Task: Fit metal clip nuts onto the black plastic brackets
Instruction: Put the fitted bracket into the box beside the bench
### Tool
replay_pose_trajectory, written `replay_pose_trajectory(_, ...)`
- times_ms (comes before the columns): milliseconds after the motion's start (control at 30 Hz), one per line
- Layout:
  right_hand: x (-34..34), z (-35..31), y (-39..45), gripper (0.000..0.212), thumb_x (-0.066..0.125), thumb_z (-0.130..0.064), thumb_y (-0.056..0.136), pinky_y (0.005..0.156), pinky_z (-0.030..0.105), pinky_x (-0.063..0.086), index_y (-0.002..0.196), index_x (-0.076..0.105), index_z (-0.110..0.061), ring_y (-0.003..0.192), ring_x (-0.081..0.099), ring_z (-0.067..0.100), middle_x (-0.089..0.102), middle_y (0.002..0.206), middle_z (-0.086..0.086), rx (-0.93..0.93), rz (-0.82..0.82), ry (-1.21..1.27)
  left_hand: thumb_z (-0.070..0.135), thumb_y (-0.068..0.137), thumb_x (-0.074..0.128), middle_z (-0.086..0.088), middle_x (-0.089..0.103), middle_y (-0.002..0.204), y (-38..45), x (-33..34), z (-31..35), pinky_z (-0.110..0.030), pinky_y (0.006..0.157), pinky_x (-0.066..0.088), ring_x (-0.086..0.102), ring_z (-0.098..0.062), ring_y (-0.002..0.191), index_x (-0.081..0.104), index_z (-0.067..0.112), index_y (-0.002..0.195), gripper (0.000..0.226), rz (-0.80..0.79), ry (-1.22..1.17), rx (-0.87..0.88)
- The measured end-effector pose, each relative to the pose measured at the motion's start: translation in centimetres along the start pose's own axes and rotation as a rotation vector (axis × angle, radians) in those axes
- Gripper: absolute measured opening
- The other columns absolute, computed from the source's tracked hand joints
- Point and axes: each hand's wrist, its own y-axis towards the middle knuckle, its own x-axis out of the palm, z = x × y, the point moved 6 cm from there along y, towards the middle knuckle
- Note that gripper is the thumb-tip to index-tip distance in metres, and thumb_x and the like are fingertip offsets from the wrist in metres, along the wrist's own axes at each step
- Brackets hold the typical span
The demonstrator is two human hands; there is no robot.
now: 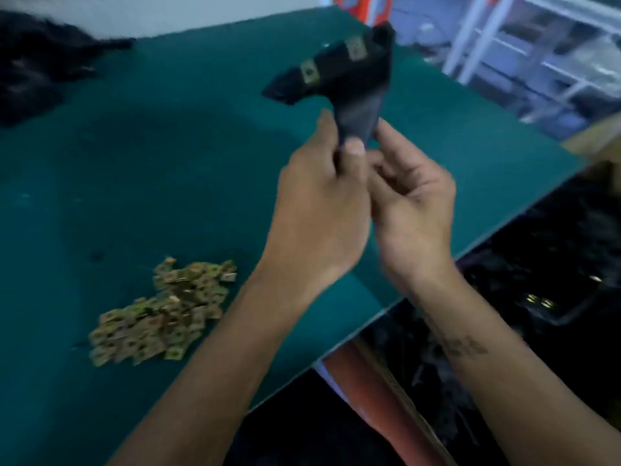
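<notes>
Green matting [168, 146] carries loose clip nuts [161, 311] near-left; above it, left hand [322, 203] and right hand [413, 196] pinch the bracket [339, 75] stem, apparently stiff, light, two nuts fitted

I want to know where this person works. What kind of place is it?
Probably a small factory assembly bench: a green work table, a heap of loose brass-coloured metal clip nuts, and a black plastic bracket held in both hands.
</notes>
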Motion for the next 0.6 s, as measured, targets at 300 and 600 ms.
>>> replay_pose_trajectory(300, -21.1, 6.1, -15.1, 0.031, 0.051, 0.009, 0.097, 0.06, 0.028, 0.054, 0.108, 0.074, -0.011, 0.075, 0.065, 0.023, 0.073, 0.088, 0.009, 0.51, 0.596, -0.067, 0.032, 0.099, 0.048, 0.015, 0.057, 0.081, -11.4, 20.6, -6.8, -0.02, 0.065, 0.04, 0.056, -0.008, 0.079, 0.058, 0.023, 0.079, 0.023, -0.968, -0.04, -0.509)
replay_pose_trajectory(600, -20.6, 17.5, -19.8, 0.029, 0.05, 0.023, 0.088, 0.049, 0.03, 0.056, 0.104, 0.068, 0.008, 0.061, 0.072, 0.03, 0.074, 0.076, 0.022, 0.873, 0.764, 0.011, 0.031, 0.098, 0.041, -0.018, 0.059, 0.131, -15.7, 21.9, -16.2, -0.032, 0.077, 0.041, 0.059, -0.032, 0.112, 0.055, 0.005, 0.131, 0.045, -1.304, 0.543, -0.602)
